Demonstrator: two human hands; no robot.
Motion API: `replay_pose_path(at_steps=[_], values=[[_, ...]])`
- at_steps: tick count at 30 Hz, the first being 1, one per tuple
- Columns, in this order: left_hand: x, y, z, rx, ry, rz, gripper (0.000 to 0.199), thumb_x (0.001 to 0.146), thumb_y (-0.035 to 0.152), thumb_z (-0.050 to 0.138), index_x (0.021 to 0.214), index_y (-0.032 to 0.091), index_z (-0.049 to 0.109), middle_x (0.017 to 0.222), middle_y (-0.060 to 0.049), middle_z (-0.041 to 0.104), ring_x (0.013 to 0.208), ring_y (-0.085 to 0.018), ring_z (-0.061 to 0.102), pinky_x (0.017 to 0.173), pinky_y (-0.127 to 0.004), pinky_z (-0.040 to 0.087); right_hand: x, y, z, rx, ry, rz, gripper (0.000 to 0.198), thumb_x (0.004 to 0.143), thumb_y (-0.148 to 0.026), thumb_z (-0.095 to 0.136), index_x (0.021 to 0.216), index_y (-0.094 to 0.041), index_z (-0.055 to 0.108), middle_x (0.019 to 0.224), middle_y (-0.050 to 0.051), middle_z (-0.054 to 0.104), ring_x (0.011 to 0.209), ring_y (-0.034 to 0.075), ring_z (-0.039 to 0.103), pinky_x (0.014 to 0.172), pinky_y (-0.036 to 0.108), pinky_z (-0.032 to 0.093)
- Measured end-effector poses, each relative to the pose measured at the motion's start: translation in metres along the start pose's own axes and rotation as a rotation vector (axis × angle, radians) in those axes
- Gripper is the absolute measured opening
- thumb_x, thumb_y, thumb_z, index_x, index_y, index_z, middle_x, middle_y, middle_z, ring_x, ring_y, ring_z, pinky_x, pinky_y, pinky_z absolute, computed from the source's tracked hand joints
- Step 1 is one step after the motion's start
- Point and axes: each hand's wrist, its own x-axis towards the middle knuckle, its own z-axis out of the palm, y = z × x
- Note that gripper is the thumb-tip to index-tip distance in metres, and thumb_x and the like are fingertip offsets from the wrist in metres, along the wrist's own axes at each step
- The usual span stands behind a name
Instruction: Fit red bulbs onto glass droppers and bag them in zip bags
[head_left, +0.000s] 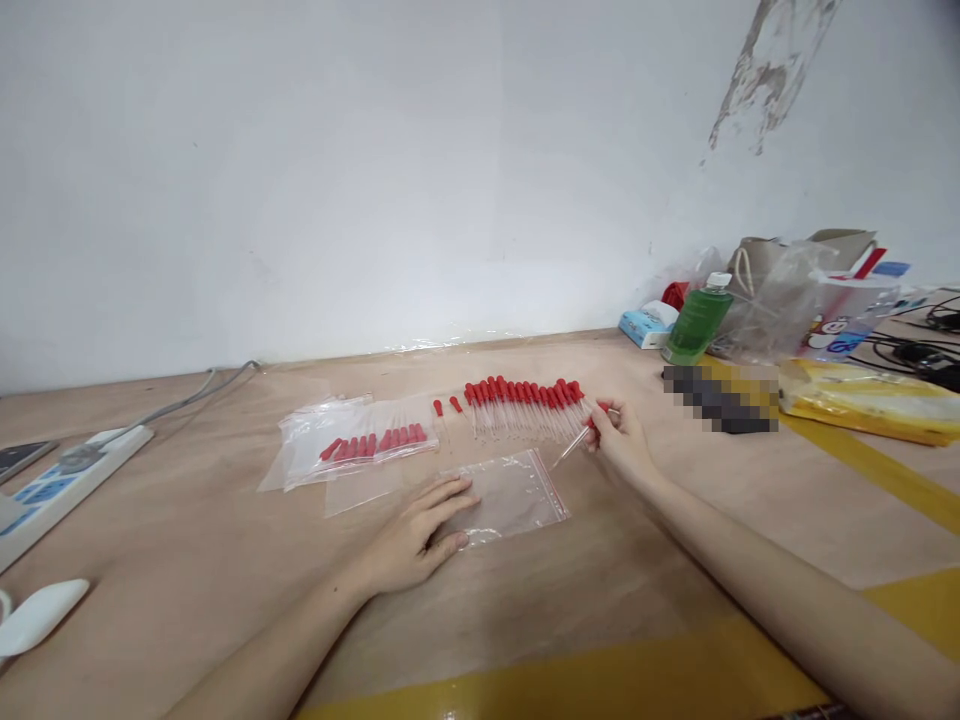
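A clear zip-lock bag (pixel 510 495) lies flat on the table, its red-striped mouth facing right. My left hand (pixel 420 530) rests on the bag's left end with fingers spread. Just right of the mouth, my right hand (pixel 619 435) pinches a glass dropper (pixel 574 445) by its red rubber bulb, the thin tip pointing down-left toward the opening. Behind the bag stretches a row of red-bulbed droppers (pixel 525 393), with two single droppers (pixel 446 407) at its left. Farther left, filled zip-lock bags (pixel 375 440) hold several more droppers.
A white power strip (pixel 82 480) with a grey cable and a white object (pixel 45 615) are at left. On the right stand a green bottle (pixel 699 320), a tissue pack (pixel 646 325), plastic bags (pixel 772 300) and a yellow package (pixel 870 400). A wall (pixel 337 200) closes off the back.
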Motion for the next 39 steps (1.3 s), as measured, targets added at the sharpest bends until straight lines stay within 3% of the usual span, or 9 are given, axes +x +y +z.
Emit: replay_pose_path(at_steps=[6, 20, 25, 30, 35, 39], values=[[0.0, 0.001, 0.001, -0.049, 0.04, -0.047, 0.047, 0.084, 0.031, 0.047, 0.129, 0.028, 0.038, 0.134, -0.004, 0.04, 0.125, -0.022, 0.033, 0.103, -0.042, 0.029, -0.01, 0.006, 0.003, 0.071, -0.009, 0.085, 0.041, 0.064, -0.049, 0.059, 0.088, -0.023, 0.038, 0.064, -0.005, 0.052, 0.045, 0.008, 0.046, 0.037, 0.02, 0.036], [0.001, 0.002, -0.001, -0.079, 0.024, -0.089, 0.049, 0.083, 0.032, 0.049, 0.13, 0.027, 0.037, 0.133, -0.005, 0.041, 0.124, -0.024, 0.034, 0.101, -0.044, 0.03, -0.009, 0.008, 0.0, 0.105, -0.022, 0.074, 0.04, 0.065, -0.048, 0.059, 0.088, -0.022, 0.039, 0.063, -0.006, 0.052, 0.042, 0.007, 0.045, 0.036, 0.018, 0.035], [0.007, -0.001, -0.002, -0.095, 0.011, -0.091, 0.051, 0.081, 0.036, 0.052, 0.129, 0.027, 0.037, 0.133, -0.005, 0.042, 0.121, -0.024, 0.038, 0.099, -0.043, 0.033, -0.023, -0.001, 0.009, 0.175, -0.061, 0.177, 0.04, 0.063, -0.043, 0.064, 0.086, -0.022, 0.039, 0.061, -0.006, 0.054, 0.042, 0.007, 0.049, 0.037, 0.019, 0.04], [0.011, -0.001, 0.0, -0.122, 0.04, -0.052, 0.054, 0.079, 0.039, 0.055, 0.129, 0.027, 0.038, 0.131, -0.005, 0.044, 0.12, -0.024, 0.04, 0.098, -0.042, 0.033, -0.04, -0.012, 0.01, 0.249, -0.302, 0.36, 0.036, 0.064, -0.035, 0.067, 0.082, -0.022, 0.039, 0.068, -0.002, 0.061, 0.056, 0.012, 0.06, 0.053, 0.025, 0.049], [0.011, 0.001, 0.0, -0.126, 0.052, -0.051, 0.056, 0.079, 0.041, 0.055, 0.13, 0.027, 0.037, 0.131, -0.007, 0.044, 0.119, -0.025, 0.041, 0.097, -0.043, 0.035, -0.041, -0.019, 0.0, -0.032, -0.691, 0.255, 0.031, 0.066, -0.033, 0.068, 0.077, -0.018, 0.044, 0.073, 0.0, 0.064, 0.049, 0.006, 0.053, 0.044, 0.018, 0.042], [0.013, -0.001, 0.0, -0.117, 0.037, -0.015, 0.053, 0.08, 0.04, 0.054, 0.129, 0.026, 0.039, 0.131, -0.007, 0.044, 0.121, -0.023, 0.038, 0.099, -0.042, 0.033, -0.037, -0.018, -0.003, -0.024, -0.793, 0.256, 0.031, 0.067, -0.034, 0.067, 0.078, -0.019, 0.042, 0.085, 0.001, 0.064, 0.044, 0.004, 0.05, 0.033, 0.015, 0.033]])
